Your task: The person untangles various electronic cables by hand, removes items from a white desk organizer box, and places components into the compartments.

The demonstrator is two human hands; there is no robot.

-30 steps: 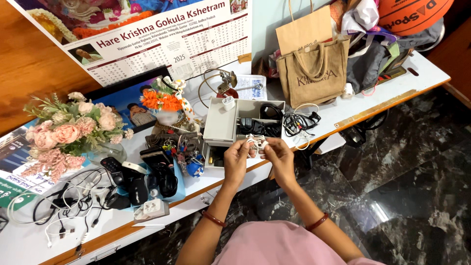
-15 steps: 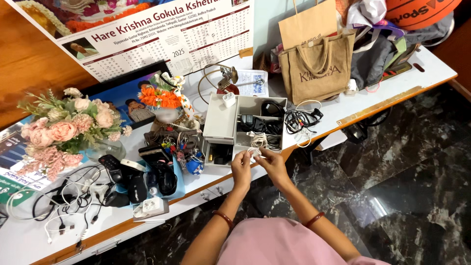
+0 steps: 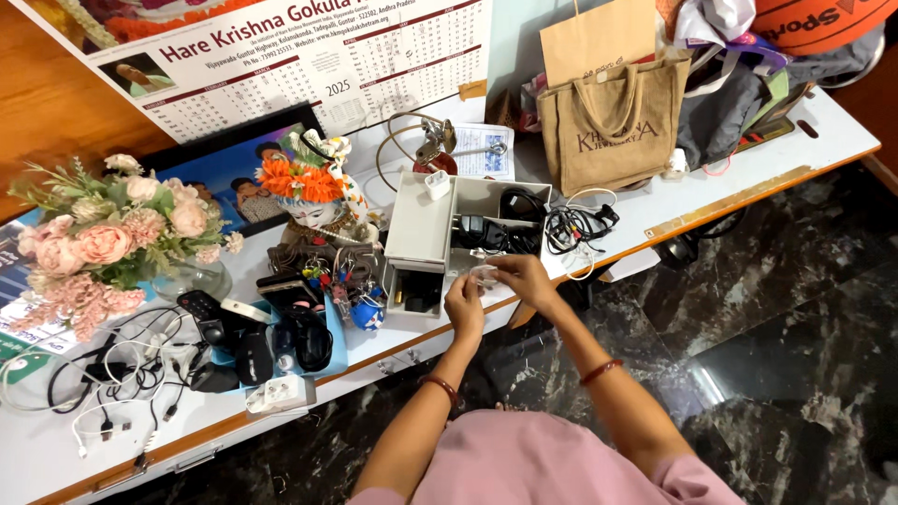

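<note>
Head view: both hands meet over the front edge of the white surface (image 3: 767, 178), just before the open white box (image 3: 440, 234) of dark cables. The left hand (image 3: 465, 307) and the right hand (image 3: 522, 279) each pinch an end of a small whitish item (image 3: 484, 273), perhaps a coiled cord; too small to tell. The step looks like sorting it; steady fingertip grip seems needed

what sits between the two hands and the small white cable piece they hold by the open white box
Nothing visible does. The left hand and right hand both pinch the small white cable piece directly, just in front of the open white compartment box at the table edge.
</note>
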